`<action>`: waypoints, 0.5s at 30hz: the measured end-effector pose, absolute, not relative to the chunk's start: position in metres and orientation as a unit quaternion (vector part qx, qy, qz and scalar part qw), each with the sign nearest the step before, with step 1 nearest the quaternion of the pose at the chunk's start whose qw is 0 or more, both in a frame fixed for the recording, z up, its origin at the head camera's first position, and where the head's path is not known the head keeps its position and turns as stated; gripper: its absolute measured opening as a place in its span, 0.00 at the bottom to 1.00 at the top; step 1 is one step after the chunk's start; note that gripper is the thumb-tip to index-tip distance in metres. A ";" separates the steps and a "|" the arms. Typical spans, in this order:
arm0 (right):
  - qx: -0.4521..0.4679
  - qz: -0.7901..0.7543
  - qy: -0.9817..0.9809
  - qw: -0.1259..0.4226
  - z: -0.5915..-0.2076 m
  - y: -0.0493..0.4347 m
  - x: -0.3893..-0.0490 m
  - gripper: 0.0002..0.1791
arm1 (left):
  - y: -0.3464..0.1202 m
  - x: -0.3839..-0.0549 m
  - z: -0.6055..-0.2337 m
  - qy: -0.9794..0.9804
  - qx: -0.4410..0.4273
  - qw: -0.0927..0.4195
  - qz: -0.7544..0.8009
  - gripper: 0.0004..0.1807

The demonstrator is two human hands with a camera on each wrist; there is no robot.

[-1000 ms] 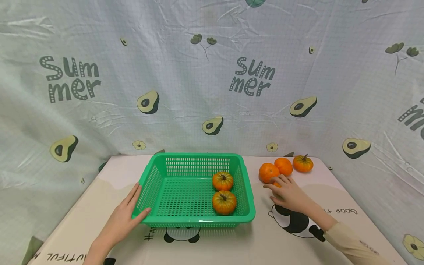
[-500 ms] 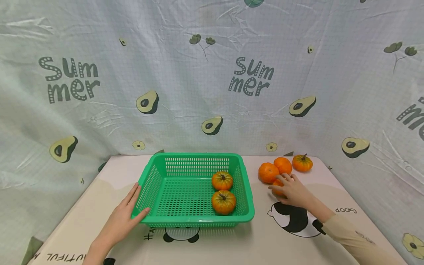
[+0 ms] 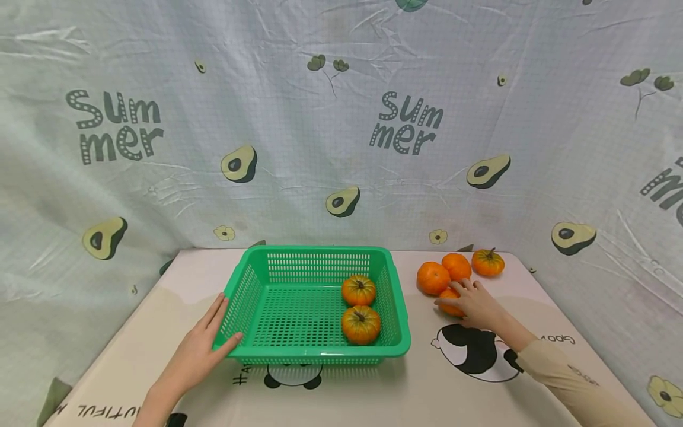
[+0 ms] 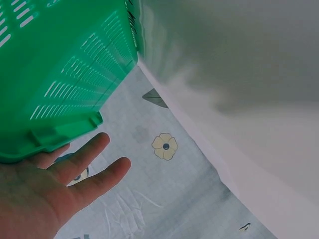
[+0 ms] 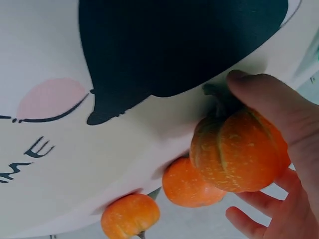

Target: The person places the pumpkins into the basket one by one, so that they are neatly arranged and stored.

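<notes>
A green slotted plastic basket (image 3: 320,351) stands on the table, two orange-green pumpkins (image 3: 360,325) at its right end. My left hand (image 3: 194,356) rests at the basket's left side, thumb over the rim. In the left wrist view, that hand's fingers (image 4: 92,179) lie straight along the outside of the basket. On the right, my right hand (image 3: 478,305) grips a small orange pumpkin (image 5: 239,152), thumb beside its stem and fingers round the far side. Close behind it sit two more orange pumpkins (image 3: 433,278). Another, yellow-green striped pumpkin (image 3: 488,263) lies at the back right.
A pale printed cloth (image 3: 341,397) with panda drawings covers the table. White curtains (image 3: 299,148) with avocado prints rise behind the table and at both sides. The basket's right wall (image 3: 397,302) stands between the pumpkins inside and the group on the right.
My right hand has shifted slightly right and settled its fingers round the small pumpkin. The left hand and the basket stay where they were.
</notes>
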State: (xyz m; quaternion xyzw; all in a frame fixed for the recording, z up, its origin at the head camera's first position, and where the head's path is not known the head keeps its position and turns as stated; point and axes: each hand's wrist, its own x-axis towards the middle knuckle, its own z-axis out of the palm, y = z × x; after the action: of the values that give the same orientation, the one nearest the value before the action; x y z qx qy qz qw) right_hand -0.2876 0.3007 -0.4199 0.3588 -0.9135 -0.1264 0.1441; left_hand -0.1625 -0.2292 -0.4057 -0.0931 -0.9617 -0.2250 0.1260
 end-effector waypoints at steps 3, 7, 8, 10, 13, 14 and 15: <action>0.354 -0.130 -0.916 0.139 -0.421 0.302 -0.287 0.32 | -0.229 -0.163 -0.406 -0.961 -0.096 0.128 -0.225 0.42; 0.358 -0.125 -0.915 0.140 -0.423 0.302 -0.288 0.33 | -0.229 -0.163 -0.406 -0.961 -0.097 0.130 -0.224 0.42; 0.359 -0.123 -0.915 0.139 -0.423 0.303 -0.288 0.33 | -0.229 -0.163 -0.405 -0.961 -0.097 0.131 -0.224 0.42; 0.360 -0.118 -0.915 0.138 -0.423 0.304 -0.288 0.32 | -0.229 -0.163 -0.405 -0.961 -0.096 0.129 -0.224 0.42; 0.362 -0.102 -0.915 0.145 -0.424 0.307 -0.289 0.32 | -0.229 -0.163 -0.405 -0.961 -0.096 0.129 -0.224 0.42; 0.363 -0.095 -0.915 0.150 -0.424 0.308 -0.289 0.31 | -0.229 -0.163 -0.405 -0.961 -0.096 0.129 -0.224 0.42; 0.364 -0.087 -0.914 0.154 -0.424 0.309 -0.289 0.31 | -0.229 -0.163 -0.405 -0.961 -0.096 0.128 -0.225 0.42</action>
State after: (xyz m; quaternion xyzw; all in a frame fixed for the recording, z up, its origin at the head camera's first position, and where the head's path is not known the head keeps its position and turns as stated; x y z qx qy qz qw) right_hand -0.2891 0.3094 -0.4240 0.3645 -0.9142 -0.0873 0.1544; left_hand -0.1625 -0.2293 -0.4048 -0.0960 -0.9612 -0.2246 0.1285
